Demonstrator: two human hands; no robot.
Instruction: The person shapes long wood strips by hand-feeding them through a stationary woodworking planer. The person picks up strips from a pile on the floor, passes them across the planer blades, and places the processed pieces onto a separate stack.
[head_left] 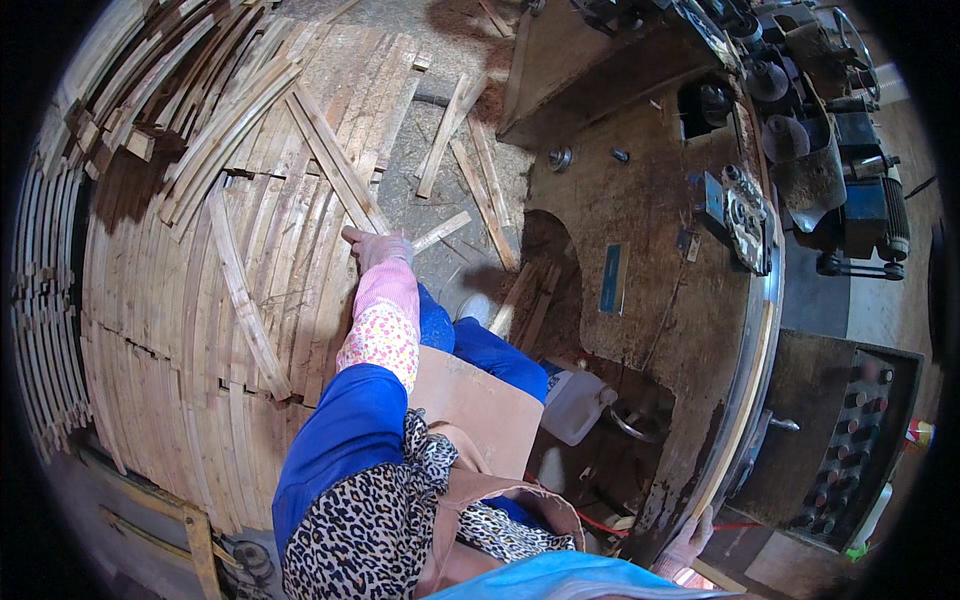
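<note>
Stacked wooden strips (150, 270), loose strips (345, 165) across the top, grey floor (445, 270), scattered slats (442, 137), reddish sawdust (493, 100)

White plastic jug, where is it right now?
In the head view, the jug is right of centre, between the tan apron and the wooden workbench.

Not legible at any point: lettering, numbers or signs. Without readable marking on the worn wooden tabletop (655, 325): a blue strip (610, 278) beside the cut-out in the left edge, and a small pale tag (693, 248) toward the right edge. Likewise unreadable: any marking beside the round buttons (842, 452) on the dark control box (800, 395).
</note>
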